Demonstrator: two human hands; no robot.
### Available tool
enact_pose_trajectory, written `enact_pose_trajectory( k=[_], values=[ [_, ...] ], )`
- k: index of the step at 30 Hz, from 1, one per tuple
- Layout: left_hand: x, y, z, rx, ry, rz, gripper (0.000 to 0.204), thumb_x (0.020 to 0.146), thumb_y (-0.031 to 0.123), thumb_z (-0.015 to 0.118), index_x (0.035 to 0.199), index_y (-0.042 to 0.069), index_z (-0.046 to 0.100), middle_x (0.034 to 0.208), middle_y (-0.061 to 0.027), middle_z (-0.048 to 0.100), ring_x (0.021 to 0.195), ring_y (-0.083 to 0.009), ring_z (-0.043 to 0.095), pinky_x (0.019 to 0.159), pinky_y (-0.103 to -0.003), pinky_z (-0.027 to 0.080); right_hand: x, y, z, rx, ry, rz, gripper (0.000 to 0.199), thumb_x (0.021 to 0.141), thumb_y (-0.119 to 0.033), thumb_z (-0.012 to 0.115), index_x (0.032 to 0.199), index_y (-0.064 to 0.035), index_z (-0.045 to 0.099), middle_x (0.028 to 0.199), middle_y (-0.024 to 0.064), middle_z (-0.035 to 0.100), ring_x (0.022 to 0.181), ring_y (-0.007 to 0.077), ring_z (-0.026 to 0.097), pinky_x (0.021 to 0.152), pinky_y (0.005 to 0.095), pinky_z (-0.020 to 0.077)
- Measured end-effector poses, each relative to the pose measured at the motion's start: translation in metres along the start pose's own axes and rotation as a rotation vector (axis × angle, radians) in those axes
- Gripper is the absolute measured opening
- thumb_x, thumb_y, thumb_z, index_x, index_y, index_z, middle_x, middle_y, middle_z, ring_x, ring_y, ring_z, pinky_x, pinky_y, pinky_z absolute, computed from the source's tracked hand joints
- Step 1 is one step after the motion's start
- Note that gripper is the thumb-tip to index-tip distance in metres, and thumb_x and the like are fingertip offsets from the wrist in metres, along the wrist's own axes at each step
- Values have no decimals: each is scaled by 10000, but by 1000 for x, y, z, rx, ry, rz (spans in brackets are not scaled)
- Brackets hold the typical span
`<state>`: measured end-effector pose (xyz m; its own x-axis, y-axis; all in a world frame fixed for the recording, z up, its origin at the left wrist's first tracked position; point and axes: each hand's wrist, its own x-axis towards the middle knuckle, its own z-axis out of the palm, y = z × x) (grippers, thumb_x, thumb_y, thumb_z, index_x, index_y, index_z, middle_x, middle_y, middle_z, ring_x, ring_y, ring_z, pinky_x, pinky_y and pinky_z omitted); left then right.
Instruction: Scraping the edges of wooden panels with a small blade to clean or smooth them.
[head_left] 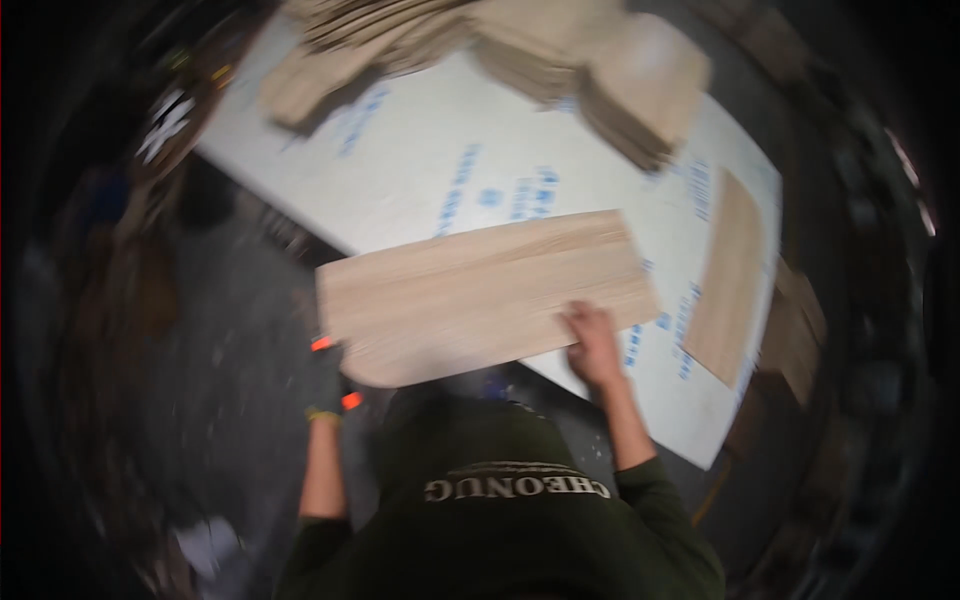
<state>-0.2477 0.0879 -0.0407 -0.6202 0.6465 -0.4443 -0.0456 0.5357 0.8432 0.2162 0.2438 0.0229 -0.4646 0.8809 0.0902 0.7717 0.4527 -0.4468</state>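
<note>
A long, thin wooden sheet [480, 290] with pale grain and a rounded near-left corner lies in front of me. Its left part juts past the edge of the white table, over the floor. At that left end my left hand [332, 375], in a dark glove with orange patches, is closed on the sheet's edge; its fingers are blurred and partly hidden. My bare right hand [590, 340] grips the near edge toward the right end, some fingers lying on top and the rest out of sight.
The white table [420, 165] carries blue printing. Stacks of similar wooden sheets [640, 80] stand along its far side, with more bundled sheets [380, 30] at the far left. A single curved sheet [728, 280] lies near the right edge. Brown boards [793, 330] rest beyond that edge.
</note>
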Motion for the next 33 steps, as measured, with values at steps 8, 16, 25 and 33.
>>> enact_pose_trajectory(
  k=[8, 16, 25, 33],
  values=[
    [-123, -37, 97, 249, 97, 333, 220, 885, 197, 688, 937, -3, 613, 809, -145, 669, 736, -335, 630, 660, -437, 478, 48, 41, -18, 107, -198, -112, 787, 686, -267, 810, 1402, -104, 527, 1478, 244, 449, 1365, 433, 427, 1135, 483, 353],
    [-142, -23, 61, 655, -30, 416, 227, 923, 225, 608, 1029, 29, 651, 959, -219, 690, 888, -393, 667, 761, -462, 528, 128, -27, 77, -157, -47, -70, 704, 850, -488, 671, 1466, -218, 466, 1597, 131, 325, 1516, 383, 169, 1185, 650, 113],
    [-52, 8, 48, 956, -148, 740, 217, 919, 266, 576, 963, 84, 685, 955, -176, 700, 858, -346, 681, 748, -441, 536, 129, -32, 81, -168, 6, -86, 582, 856, -463, 658, 1368, -209, 547, 1535, 122, 416, 1484, 388, 251, 1173, 649, 158],
    [-75, 34, 38, 960, -223, 758, 170, 913, 263, 567, 934, 126, 663, 877, -160, 701, 813, -350, 681, 709, -466, 540, 129, -32, 82, -175, 10, -80, 580, 853, -464, 650, 1368, -215, 551, 1514, 123, 437, 1478, 388, 263, 1167, 649, 167]
  ],
)
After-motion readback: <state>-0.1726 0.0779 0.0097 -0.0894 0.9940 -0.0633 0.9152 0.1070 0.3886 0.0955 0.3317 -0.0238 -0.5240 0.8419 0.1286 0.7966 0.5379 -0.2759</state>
